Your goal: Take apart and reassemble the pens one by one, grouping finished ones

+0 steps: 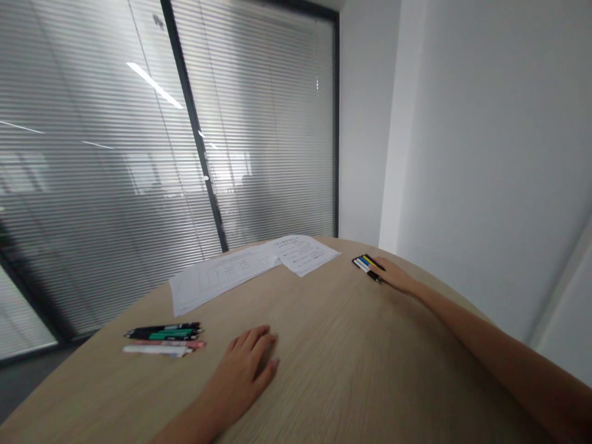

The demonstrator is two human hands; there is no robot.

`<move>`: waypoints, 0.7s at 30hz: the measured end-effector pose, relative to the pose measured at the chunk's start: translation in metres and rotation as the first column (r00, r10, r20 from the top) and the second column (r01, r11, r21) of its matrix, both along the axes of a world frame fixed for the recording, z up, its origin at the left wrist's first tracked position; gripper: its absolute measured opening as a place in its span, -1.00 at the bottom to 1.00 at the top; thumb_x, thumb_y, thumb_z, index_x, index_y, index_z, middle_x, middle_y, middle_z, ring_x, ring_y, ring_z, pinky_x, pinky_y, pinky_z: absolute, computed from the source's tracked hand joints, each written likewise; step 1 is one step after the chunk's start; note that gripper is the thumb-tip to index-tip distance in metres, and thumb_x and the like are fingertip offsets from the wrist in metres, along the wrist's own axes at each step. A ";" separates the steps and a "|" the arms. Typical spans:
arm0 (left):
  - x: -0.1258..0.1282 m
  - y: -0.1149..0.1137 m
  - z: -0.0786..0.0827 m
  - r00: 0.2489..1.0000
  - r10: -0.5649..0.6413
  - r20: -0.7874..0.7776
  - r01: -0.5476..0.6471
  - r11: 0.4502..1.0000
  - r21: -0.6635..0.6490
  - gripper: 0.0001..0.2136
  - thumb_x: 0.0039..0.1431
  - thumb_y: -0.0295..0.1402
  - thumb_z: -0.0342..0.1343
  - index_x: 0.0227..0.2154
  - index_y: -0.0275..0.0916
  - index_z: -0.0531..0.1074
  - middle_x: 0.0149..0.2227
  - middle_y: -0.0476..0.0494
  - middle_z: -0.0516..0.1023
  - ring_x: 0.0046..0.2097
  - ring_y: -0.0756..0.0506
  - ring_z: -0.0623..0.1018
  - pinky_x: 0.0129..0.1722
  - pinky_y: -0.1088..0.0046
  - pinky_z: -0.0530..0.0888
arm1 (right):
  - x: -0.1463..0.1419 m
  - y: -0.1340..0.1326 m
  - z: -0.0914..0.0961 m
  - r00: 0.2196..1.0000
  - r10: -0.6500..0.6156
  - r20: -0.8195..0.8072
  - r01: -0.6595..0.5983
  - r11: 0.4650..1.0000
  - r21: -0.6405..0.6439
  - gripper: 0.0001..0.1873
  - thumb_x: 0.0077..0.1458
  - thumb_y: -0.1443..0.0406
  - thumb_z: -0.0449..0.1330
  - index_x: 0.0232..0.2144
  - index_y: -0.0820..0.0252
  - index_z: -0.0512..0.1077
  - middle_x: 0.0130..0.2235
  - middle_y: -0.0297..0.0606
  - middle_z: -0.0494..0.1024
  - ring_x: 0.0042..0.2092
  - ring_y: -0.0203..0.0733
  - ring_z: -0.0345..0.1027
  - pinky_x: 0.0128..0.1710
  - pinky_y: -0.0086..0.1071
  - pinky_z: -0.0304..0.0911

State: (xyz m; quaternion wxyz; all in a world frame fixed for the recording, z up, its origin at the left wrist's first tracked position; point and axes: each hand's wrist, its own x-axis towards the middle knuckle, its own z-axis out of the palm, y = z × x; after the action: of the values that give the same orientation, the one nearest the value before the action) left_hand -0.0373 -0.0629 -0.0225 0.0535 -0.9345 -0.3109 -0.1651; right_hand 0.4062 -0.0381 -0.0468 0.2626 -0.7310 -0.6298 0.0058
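Observation:
My left hand (245,367) lies flat on the wooden table (333,357), palm down, fingers stretched out and holding nothing. A row of pens and markers (164,338) lies just to its left, apart from the fingers. My right arm reaches far across the table. My right hand (393,274) rests on a small bunch of pens (369,266) near the far edge, with black, blue and yellow barrels. The fingertips touch the bunch; whether the fingers grip it is unclear.
Two printed sheets lie at the far side: a larger one (217,277) and a smaller one (305,253). Behind the table stands a glass wall with closed blinds (139,154). A white wall (485,154) runs along the right.

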 end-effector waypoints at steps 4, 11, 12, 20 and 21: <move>0.000 -0.002 0.000 1.000 0.004 -0.001 -0.004 1.000 -0.001 -0.73 0.10 -0.28 -0.09 -0.14 -0.20 0.30 -0.05 -0.19 0.36 -0.03 -0.15 0.35 -0.06 0.21 0.31 | 0.002 0.015 0.010 0.999 0.044 -0.013 -0.045 0.998 -0.033 -0.58 0.07 0.17 -0.07 -0.13 0.31 0.35 -0.05 -0.10 0.40 -0.01 -0.09 0.22 0.01 -0.31 0.06; -0.002 -0.001 -0.009 0.999 0.007 0.048 -0.008 1.000 0.024 -0.72 0.09 -0.27 -0.07 -0.13 -0.16 0.28 -0.05 -0.15 0.34 -0.03 -0.15 0.34 -0.06 0.22 0.31 | 0.017 0.051 0.021 0.999 0.035 -0.036 -0.038 0.996 -0.085 -0.62 0.08 0.37 -0.14 -0.13 0.29 0.38 -0.01 -0.17 0.38 0.03 -0.19 0.20 0.03 -0.37 0.05; -0.002 -0.002 -0.009 0.999 0.005 0.049 -0.006 1.000 0.027 -0.73 0.09 -0.28 -0.07 -0.13 -0.15 0.28 -0.05 -0.15 0.34 -0.03 -0.14 0.34 -0.06 0.22 0.31 | 0.018 0.056 0.022 0.999 0.025 -0.037 -0.029 0.995 -0.091 -0.62 0.09 0.38 -0.14 -0.13 0.30 0.38 -0.01 -0.16 0.38 0.03 -0.18 0.19 0.03 -0.37 0.05; -0.002 -0.006 -0.002 1.000 -0.007 0.020 0.005 0.996 0.090 -0.73 0.07 -0.28 -0.05 -0.15 -0.15 0.31 -0.08 -0.14 0.39 -0.08 -0.14 0.39 -0.12 0.28 0.37 | 0.029 0.079 0.026 0.999 -0.008 -0.031 0.004 0.992 -0.129 -0.72 0.11 0.24 0.02 -0.13 0.23 0.30 -0.09 -0.20 0.35 -0.14 -0.16 0.29 -0.17 -0.19 0.24; -0.002 -0.004 -0.002 1.000 -0.012 0.017 0.011 0.995 0.100 -0.74 0.06 -0.28 -0.04 -0.15 -0.14 0.31 -0.08 -0.14 0.40 -0.08 -0.14 0.40 -0.13 0.28 0.38 | 0.030 0.081 0.025 1.000 -0.008 -0.029 0.004 0.991 -0.133 -0.71 0.10 0.23 0.04 -0.12 0.23 0.28 -0.09 -0.21 0.34 -0.15 -0.18 0.29 -0.20 -0.19 0.25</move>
State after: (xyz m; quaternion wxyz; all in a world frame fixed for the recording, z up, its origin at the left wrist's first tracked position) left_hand -0.0396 -0.0673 -0.0249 0.0965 -0.9309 -0.2973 -0.1889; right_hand 0.4357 0.0429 -0.0217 0.2227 -0.7486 -0.6219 0.0578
